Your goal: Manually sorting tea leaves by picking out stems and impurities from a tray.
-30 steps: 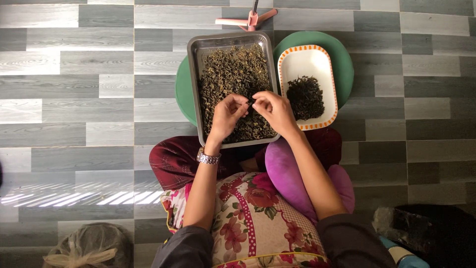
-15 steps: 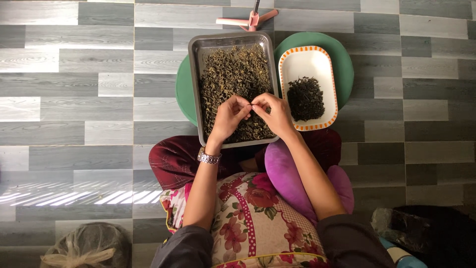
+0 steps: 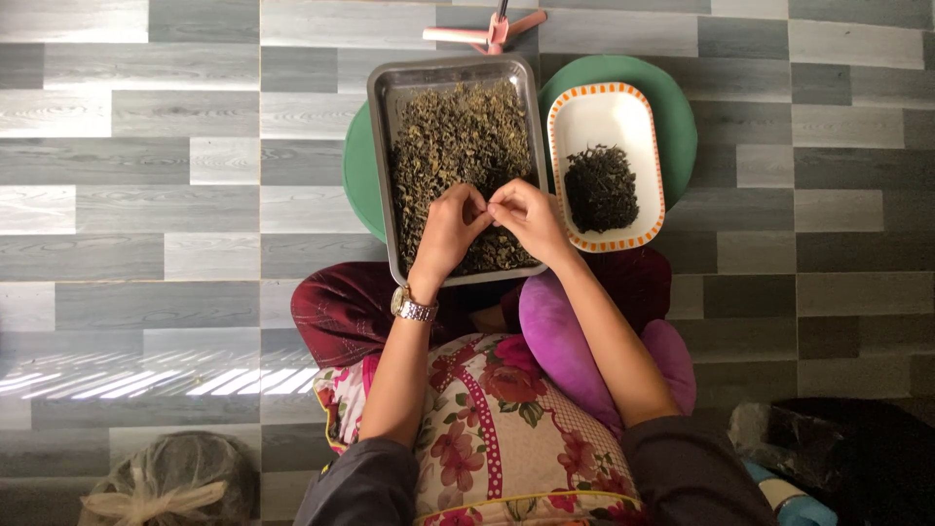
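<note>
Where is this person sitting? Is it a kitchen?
Probably a floor at home, not a kitchen counter: grey plank flooring, a floral cushion on the lap, and a metal tray of dried leaves set low.

A tied clear plastic bag [image 3: 170, 482] lies on the floor, lower left.

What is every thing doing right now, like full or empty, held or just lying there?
Metal tray: nearly full of dried leaves.
Dish: mostly bare, small dark pile in the middle.
Left hand: over the tray, fingertips pinched together.
Right hand: fingertips pinched, meeting the left.
Green tray: under both, lying flat.
Plastic bag: tied shut.
</note>
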